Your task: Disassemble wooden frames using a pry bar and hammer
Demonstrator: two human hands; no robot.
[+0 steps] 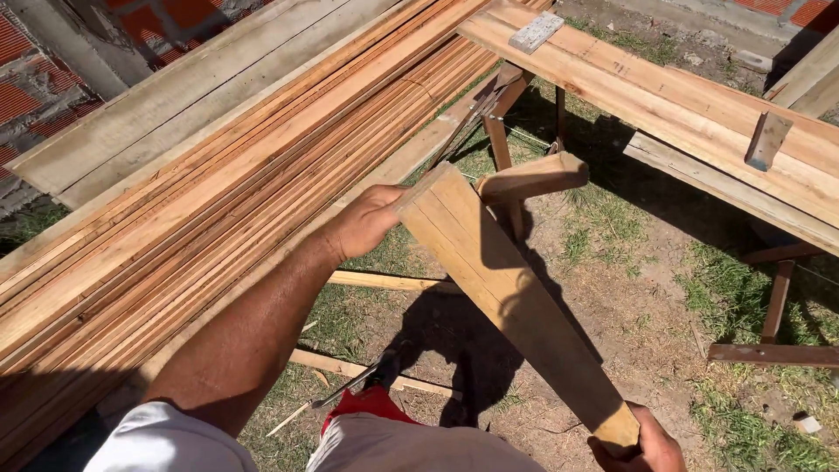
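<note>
To my left a long stack of thin reddish-brown wooden slats (227, 192) runs from near me to the far side, edged by a grey weathered plank (175, 105) with a red brick wall (35, 79) behind it. On the far right a worktop of pale wooden planks (664, 105) rests on wooden trestle legs (502, 149), with a small grey wood block (536, 31) lying on top. Below lie grass and bare dirt ground (629, 288), with loose wooden strips (384, 281) scattered there and a red-handled tool (371, 398) at my waist. A short wooden stub (533, 179) juts out just behind the board's far end. I hold a flat pale yellowish wooden board (507, 288) slanting between both hands: my left hand (367, 218) is wrapped over its far upper end beside the slats, and my right hand (642, 446) is closed around its near lower end, at the bottom right.
</note>
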